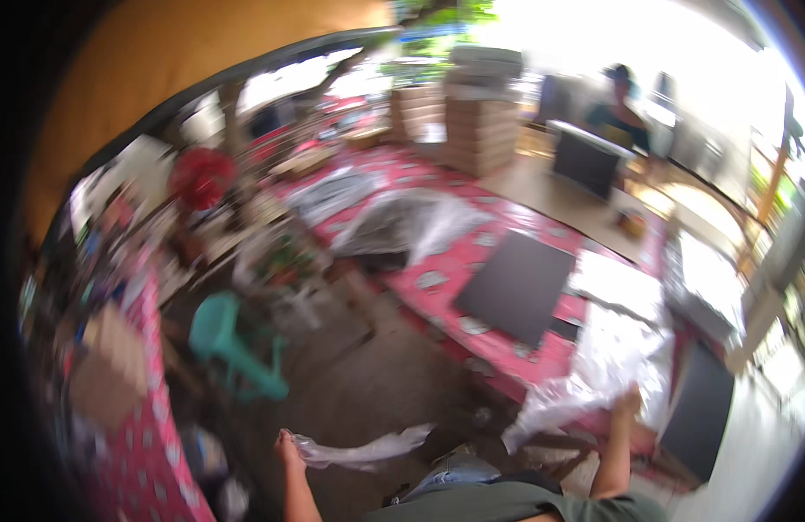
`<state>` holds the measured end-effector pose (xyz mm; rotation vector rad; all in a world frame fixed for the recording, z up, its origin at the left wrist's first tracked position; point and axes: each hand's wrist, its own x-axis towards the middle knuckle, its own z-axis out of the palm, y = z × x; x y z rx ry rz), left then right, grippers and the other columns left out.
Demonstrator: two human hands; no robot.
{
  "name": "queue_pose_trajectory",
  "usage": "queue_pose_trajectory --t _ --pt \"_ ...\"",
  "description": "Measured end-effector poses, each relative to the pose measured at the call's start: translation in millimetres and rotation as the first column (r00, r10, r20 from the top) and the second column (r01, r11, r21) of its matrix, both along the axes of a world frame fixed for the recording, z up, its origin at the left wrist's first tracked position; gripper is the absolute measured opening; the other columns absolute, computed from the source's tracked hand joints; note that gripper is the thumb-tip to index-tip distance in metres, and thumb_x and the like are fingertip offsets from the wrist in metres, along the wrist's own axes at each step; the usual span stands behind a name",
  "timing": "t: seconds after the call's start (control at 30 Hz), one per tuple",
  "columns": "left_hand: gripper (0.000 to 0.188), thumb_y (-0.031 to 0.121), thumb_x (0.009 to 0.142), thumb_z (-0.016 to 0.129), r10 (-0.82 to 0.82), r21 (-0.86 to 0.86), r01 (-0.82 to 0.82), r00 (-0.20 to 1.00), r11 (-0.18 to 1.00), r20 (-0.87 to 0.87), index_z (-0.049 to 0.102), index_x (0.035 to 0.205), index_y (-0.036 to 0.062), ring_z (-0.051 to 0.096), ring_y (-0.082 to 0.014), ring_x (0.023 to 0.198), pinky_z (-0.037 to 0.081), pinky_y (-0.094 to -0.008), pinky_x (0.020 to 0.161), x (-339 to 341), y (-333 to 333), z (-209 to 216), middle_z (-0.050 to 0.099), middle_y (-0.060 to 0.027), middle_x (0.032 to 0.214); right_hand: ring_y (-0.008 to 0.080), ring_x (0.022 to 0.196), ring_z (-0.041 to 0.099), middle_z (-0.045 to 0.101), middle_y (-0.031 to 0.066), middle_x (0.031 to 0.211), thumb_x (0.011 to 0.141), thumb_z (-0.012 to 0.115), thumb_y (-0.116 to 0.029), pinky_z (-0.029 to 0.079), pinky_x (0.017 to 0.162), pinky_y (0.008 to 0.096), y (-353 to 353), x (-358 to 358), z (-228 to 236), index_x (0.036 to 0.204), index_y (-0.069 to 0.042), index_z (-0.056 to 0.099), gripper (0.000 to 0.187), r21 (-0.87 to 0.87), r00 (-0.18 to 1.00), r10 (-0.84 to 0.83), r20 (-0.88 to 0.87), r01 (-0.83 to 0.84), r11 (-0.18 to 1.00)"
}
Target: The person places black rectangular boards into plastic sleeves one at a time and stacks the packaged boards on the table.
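My left hand (287,444) is closed on one end of a crumpled strip of clear plastic (363,452). The strip trails to the right above the dark floor. My right hand (628,400) is at a sheet of shiny clear plastic (607,357) that hangs over the table's near edge. Motion smears its fingers, so I cannot tell whether they grip the sheet. A dark flat panel (517,283) lies on the table just left of the sheet. A second dark panel (698,413) leans at the table's right end.
The long table has a pink patterned cover (428,283). Stacked cartons (480,130) stand at its back. A person (624,117) is beyond another upright dark panel (587,161). A green plastic stool (228,335) stands on the floor at left, near a cluttered second table (141,444).
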<state>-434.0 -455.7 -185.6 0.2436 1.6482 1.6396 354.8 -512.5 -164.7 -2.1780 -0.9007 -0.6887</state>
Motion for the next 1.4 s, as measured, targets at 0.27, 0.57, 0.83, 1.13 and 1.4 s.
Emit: queue_pose_trajectory --t 0.27,0.57,0.83,1.13,1.4 --pt "0.019 0.019 0.077 0.053 0.602 0.064 -0.615 0.74 0.786 -0.3 0.057 0.085 0.0018 0.047 -0.0128 0.066 0.04 -0.0301 0.059 -82 -305 124 0.052 -0.0022 0.072 0.0375 0.071 0.056 0.059 0.0194 0.076 0.08 0.049 -0.021 0.045 0.066 0.0408 76 -260 27 0.092 0.001 0.058 0.026 -0.165 0.466 0.699 -0.543 -0.875 0.455" --pt "0.062 0.022 0.074 0.059 0.591 0.401 -0.892 -0.212 0.208 -0.778 0.033 0.125 -0.0003 0.053 -0.0333 0.098 0.041 -0.0376 0.084 -167 -577 319 0.054 -0.0231 0.105 0.0357 0.07 0.056 0.058 0.0185 0.076 0.079 0.05 -0.019 0.045 0.065 0.0399 69 -343 48 0.091 0.001 0.058 0.025 -0.297 0.267 0.764 -0.587 -0.949 0.104" --pt "0.04 0.022 0.072 0.054 -0.248 0.053 -0.97 -0.113 0.236 -0.962 0.047 0.105 0.0002 0.057 -0.0298 0.081 0.042 -0.0381 0.078 -221 -621 437 0.058 -0.0167 0.088 0.0342 0.069 0.056 0.058 0.0177 0.076 0.078 0.051 -0.019 0.045 0.063 0.0391 48 -220 52 0.089 0.0 0.058 0.023 -0.243 0.429 0.691 -0.582 -0.902 0.355" --pt "0.036 0.022 0.073 0.056 0.055 -0.145 -0.699 0.256 0.701 -0.965 0.052 0.102 0.001 0.057 -0.0243 0.084 0.042 -0.035 0.076 -304 -488 380 0.059 -0.0128 0.091 0.0325 0.067 0.056 0.058 0.0168 0.075 0.077 0.052 -0.017 0.045 0.062 0.0382 -35 -105 139 0.088 0.0 0.058 0.021 -0.154 0.657 0.561 -0.503 -0.707 0.69" --pt "0.033 0.023 0.074 0.058 0.146 0.017 -0.227 0.568 0.974 -0.81 0.057 0.1 0.0016 0.056 -0.0194 0.087 0.043 -0.0322 0.074 -300 -310 349 0.06 -0.0093 0.094 0.031 0.066 0.057 0.058 0.016 0.075 0.077 0.053 -0.016 0.046 0.061 0.0374 -95 -38 248 0.087 0.0 0.057 0.02 0.002 0.848 0.438 -0.299 -0.458 0.889"
